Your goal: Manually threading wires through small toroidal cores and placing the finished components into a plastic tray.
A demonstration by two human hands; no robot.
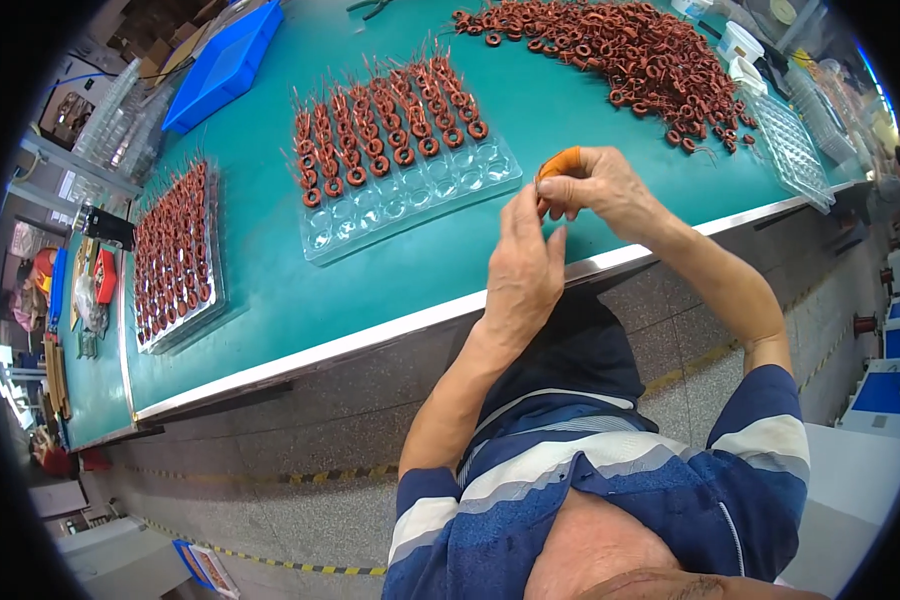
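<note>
My left hand (pixel 525 268) and my right hand (pixel 610 190) meet above the table's front edge, fingertips pinched together. Between them shows a sliver of a small reddish-brown wire-wound ring coil (pixel 542 207), mostly covered by the fingers. An orange finger cot (pixel 562 161) covers a finger of my right hand. Just beyond my left hand lies a clear plastic tray (pixel 400 208) with round pockets. Its back rows hold upright ring coils (pixel 378 165) with wire ends sticking up, while the front pockets show bare plastic.
A big heap of loose ring coils (pixel 630 60) spreads over the green table (pixel 300 320) at the back right. On the left stands a filled coil tray (pixel 175 255). Farther back is a blue bin (pixel 222 65). Clear trays (pixel 790 140) overhang the right edge. Pliers (pixel 372 8) lie at the back.
</note>
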